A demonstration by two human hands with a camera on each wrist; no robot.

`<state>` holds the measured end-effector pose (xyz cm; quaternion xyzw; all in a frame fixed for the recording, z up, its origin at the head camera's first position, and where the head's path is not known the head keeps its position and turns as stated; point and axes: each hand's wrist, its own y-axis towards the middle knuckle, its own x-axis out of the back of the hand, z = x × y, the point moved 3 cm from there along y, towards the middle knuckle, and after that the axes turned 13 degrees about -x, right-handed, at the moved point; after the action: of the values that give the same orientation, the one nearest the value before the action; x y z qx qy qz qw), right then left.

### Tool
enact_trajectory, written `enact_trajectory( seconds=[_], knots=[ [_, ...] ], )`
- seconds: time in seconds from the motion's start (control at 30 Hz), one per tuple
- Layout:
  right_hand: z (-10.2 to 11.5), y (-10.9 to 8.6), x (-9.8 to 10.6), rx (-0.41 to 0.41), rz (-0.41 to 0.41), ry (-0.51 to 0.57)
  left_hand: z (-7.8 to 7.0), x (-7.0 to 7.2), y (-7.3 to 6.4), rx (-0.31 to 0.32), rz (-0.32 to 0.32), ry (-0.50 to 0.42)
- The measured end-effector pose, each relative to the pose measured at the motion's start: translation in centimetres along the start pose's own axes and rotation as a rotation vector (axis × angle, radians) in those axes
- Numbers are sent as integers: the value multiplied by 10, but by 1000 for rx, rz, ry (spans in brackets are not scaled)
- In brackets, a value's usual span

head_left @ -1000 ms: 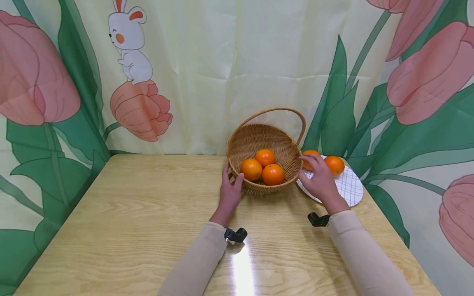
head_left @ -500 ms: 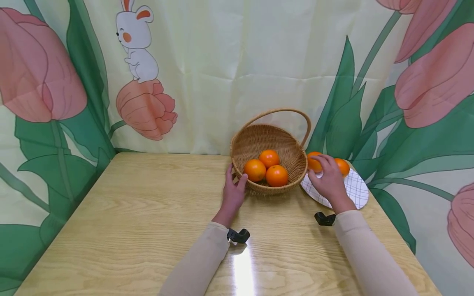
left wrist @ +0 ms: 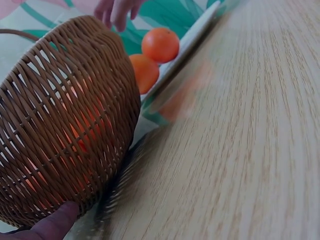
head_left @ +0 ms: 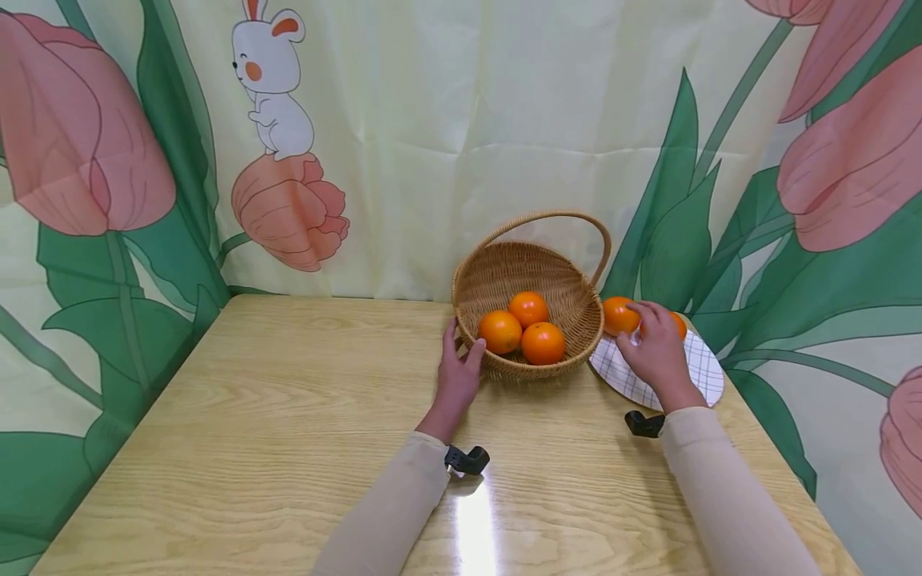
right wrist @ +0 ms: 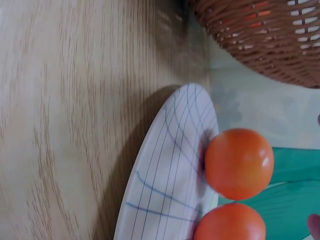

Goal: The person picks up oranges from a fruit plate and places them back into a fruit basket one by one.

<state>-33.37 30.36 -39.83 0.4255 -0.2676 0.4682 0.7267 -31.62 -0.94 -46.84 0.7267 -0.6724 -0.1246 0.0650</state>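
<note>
A brown wicker basket (head_left: 504, 268) with a tall arched handle stands at the back of the table, tipped toward me. Three oranges (head_left: 543, 344) lie inside it. My left hand (head_left: 458, 376) holds its left side, thumb at the front rim; a digit presses the weave in the left wrist view. To the right, a white plate (head_left: 706, 376) with thin crossing lines carries two oranges, one (head_left: 619, 315) nearer the basket and another (head_left: 679, 324) partly behind my right hand (head_left: 659, 352). That hand hovers over them, thumb and fingers spread, holding nothing.
A wooden table (head_left: 274, 416) lies beneath everything, its right edge close beyond the plate. Behind hangs a curtain (head_left: 403, 160) printed with tulips and a rabbit, close to the basket's back.
My right hand has moved right, away from the basket's right rim to over the plate's oranges. My left hand keeps its place on the basket. The head view has shifted slightly left.
</note>
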Motion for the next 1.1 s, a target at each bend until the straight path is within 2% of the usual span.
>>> enact_trajectory(
  seconds=[0.3,0.7,0.93,1.1],
  knots=[
    [-14,6,-1,-107,64,-50,-1,0,-1,-4,7,8],
    [-29,21,1,-188,103,-57,-4,0,0,3,6,-29],
    [-42,26,-1,-272,168,-83,-2,1,-1,4,2,-2],
    [-51,29,-2,-295,201,-92,0,0,-1,6,2,3]
  ],
)
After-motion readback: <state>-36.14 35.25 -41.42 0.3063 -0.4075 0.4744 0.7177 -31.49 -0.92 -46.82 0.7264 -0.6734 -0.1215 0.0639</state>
